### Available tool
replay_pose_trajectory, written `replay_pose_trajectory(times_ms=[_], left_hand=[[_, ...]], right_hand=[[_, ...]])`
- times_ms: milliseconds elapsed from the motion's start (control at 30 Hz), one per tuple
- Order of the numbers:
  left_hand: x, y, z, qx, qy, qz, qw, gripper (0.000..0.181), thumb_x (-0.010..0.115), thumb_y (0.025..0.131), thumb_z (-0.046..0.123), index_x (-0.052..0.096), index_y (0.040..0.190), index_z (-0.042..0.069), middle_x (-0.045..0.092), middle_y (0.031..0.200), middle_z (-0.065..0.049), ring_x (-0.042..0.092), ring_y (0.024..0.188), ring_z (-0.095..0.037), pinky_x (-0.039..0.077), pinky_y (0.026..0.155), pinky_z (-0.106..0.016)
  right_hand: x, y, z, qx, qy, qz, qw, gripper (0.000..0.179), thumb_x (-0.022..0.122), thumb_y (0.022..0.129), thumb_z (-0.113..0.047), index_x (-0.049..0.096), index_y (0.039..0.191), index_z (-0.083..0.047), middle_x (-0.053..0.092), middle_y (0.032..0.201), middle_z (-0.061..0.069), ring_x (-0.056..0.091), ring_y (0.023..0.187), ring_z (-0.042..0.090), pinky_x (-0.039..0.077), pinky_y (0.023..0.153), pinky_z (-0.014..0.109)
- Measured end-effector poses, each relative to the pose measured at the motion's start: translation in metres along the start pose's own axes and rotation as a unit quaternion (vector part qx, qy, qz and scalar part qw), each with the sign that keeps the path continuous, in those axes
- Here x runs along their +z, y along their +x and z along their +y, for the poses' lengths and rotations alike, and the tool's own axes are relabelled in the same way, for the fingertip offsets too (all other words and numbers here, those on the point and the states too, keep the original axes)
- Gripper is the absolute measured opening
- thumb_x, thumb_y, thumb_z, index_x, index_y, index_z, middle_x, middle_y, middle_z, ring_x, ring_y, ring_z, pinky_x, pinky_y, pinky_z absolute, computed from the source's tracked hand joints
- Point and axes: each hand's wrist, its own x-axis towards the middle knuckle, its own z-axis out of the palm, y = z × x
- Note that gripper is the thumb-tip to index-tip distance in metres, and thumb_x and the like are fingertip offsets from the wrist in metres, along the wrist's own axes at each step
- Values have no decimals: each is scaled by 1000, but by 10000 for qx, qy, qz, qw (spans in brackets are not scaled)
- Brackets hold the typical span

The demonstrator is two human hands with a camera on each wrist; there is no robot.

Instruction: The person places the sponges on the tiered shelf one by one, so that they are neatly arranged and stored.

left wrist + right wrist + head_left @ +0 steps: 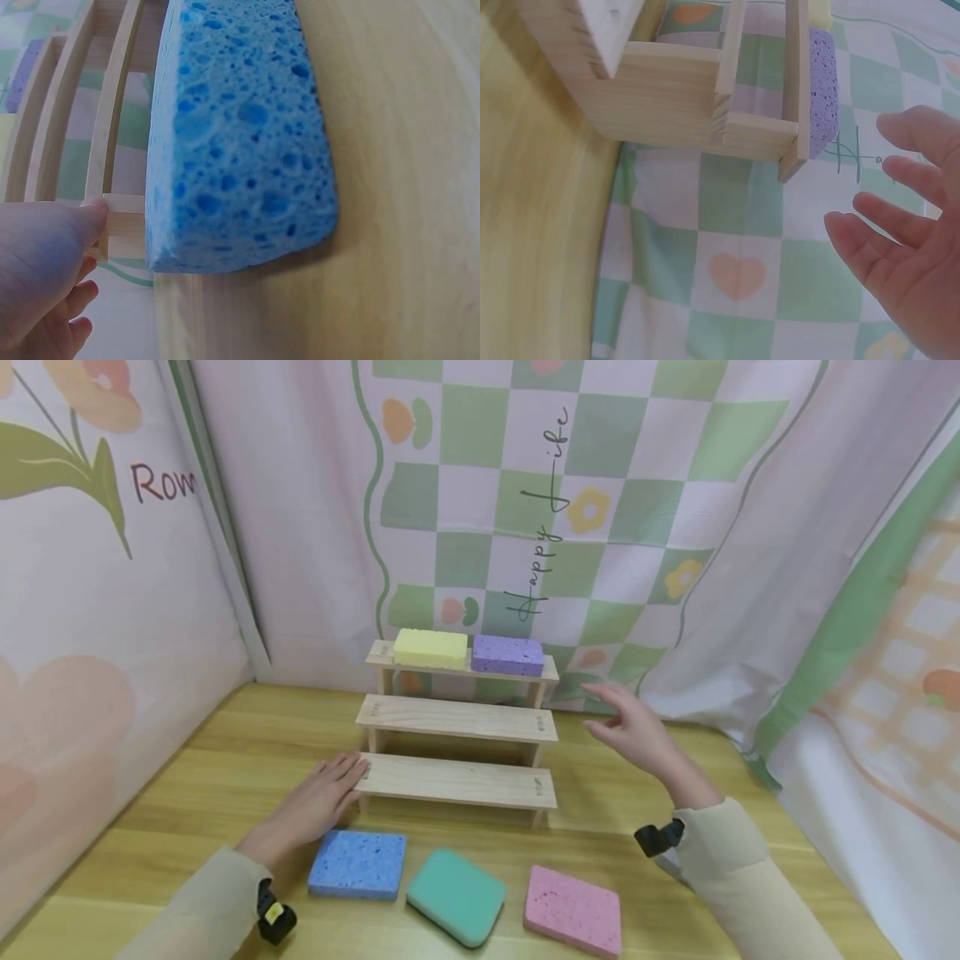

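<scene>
A three-step wooden rack (457,721) stands on the table. Its top step carries a yellow sponge (431,648) and a purple sponge (507,655). In front of the rack lie a blue sponge (358,864), a teal sponge (457,895) and a pink sponge (573,910). My left hand (322,797) lies flat with straight fingers touching the left end of the lowest step, just behind the blue sponge (240,142). My right hand (628,722) hovers open in the air to the right of the rack, holding nothing; the purple sponge (822,94) shows near its fingers (900,217).
Patterned cloth walls (600,510) close in the back and both sides. The wooden table (187,793) has bare room left and right of the rack. The middle step (456,718) and lowest step (457,779) carry nothing.
</scene>
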Motion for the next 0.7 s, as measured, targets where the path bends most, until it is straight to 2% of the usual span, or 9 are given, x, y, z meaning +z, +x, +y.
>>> replay_pose_trajectory(times_ms=[200,333,500,600,700], left_hand=[[2,0,-1,1,-1,-6,10000,47,47,97,17,37,137,-5,33,140,-25,29,128,-42,24,103,-55],[2,-1,-2,-9,-14,5,10000,47,47,97,17,37,137,-5,33,140,-25,29,128,-42,24,103,-55],[3,0,-2,-24,12,45,10000,47,48,97,17,38,137,-5,34,140,-25,30,128,-42,24,103,-55],[4,0,-3,-46,46,26,10000,47,48,97,17,37,137,-5,34,140,-25,30,128,-41,24,103,-55],[3,0,-3,-53,53,-2,10000,47,48,97,17,37,137,-5,34,140,-25,29,128,-41,24,103,-54]], right_hand=[[1,-21,4,238,-214,-185,9993,55,63,87,-8,40,136,1,39,135,25,55,97,38,52,76,44],[3,-35,9,456,-284,-343,9980,56,63,89,-15,40,138,-2,40,135,23,54,100,37,51,78,44],[4,-49,17,234,-236,-335,9989,55,65,87,-13,42,135,2,43,132,24,46,112,39,50,78,46],[3,-57,21,93,-237,-319,9992,54,66,86,-12,44,132,4,44,130,25,44,114,40,50,77,46],[2,-66,24,87,-328,-376,9987,54,67,86,-16,45,131,4,46,128,24,46,112,39,51,75,44]])
